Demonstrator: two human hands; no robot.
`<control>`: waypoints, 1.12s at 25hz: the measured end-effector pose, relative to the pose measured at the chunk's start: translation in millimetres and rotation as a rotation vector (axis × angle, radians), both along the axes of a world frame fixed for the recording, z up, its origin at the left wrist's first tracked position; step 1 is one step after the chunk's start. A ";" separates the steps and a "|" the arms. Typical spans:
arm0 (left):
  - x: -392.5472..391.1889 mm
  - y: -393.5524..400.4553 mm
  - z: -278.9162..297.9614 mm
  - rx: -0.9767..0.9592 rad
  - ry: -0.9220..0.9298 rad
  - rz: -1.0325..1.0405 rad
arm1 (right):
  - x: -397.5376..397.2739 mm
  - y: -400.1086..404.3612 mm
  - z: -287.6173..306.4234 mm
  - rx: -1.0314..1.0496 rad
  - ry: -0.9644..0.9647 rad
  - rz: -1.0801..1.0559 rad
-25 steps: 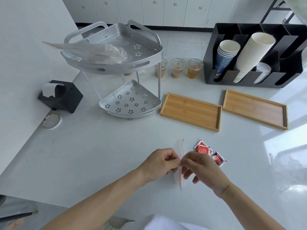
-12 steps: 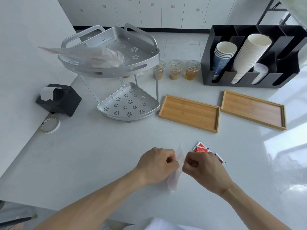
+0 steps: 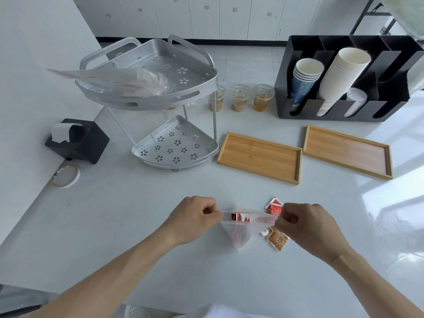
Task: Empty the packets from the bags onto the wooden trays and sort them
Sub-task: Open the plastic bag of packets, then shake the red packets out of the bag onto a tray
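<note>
Presently both hands, left hand (image 3: 195, 218) and right hand (image 3: 305, 222), are pinching the limp, light plastic bag (image 3: 241, 228) by its mouth edges.

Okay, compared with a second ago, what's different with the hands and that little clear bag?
The left hand and right hand have moved apart, pulling the mouth of the clear bag open; red packets now show inside. Both keep their grip on its top edge. A brown packet is now visible by the right hand. The wooden trays stay bare, and the second bag stays on the metal rack.
</note>
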State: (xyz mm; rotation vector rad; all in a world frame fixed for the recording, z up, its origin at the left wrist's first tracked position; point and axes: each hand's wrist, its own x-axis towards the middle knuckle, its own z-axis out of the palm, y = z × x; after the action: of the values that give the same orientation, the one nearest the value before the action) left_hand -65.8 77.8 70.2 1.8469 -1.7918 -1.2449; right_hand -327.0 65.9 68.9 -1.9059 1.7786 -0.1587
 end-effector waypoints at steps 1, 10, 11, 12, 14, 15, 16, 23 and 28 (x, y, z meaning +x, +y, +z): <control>-1.7 -0.7 -0.5 0.016 0.034 0.020 | -0.9 -0.3 0.6 -0.016 0.063 0.001; -32.3 2.0 -5.7 0.159 0.310 0.123 | 58.5 11.6 12.9 -0.364 0.095 0.399; -31.9 2.0 -5.9 0.159 0.320 0.124 | 63.3 11.2 5.9 -0.356 0.138 0.412; -30.3 2.0 -6.0 0.156 0.326 0.130 | 65.5 9.2 -1.2 -0.343 0.174 0.413; -24.1 2.3 -7.9 0.156 0.347 0.168 | 66.6 4.3 -7.5 -0.295 0.197 0.372; -19.9 2.3 -10.8 0.168 0.365 0.196 | 66.4 2.2 -7.7 -0.260 0.184 0.345; -15.1 1.8 -16.4 0.190 0.377 0.222 | 65.0 0.2 -8.1 -0.221 0.155 0.318; 6.4 -8.8 -91.2 0.389 0.184 0.191 | 54.4 -6.2 5.1 -0.225 -0.051 0.232; 2.7 -29.6 -108.2 0.422 0.376 0.135 | 35.1 -12.2 34.2 -0.264 -0.192 0.271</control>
State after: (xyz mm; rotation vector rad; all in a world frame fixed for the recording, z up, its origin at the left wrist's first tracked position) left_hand -63.1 48.2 -38.0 1.7378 -1.2562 -1.8761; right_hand -291.9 53.7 103.2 -2.2110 1.4144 -0.4810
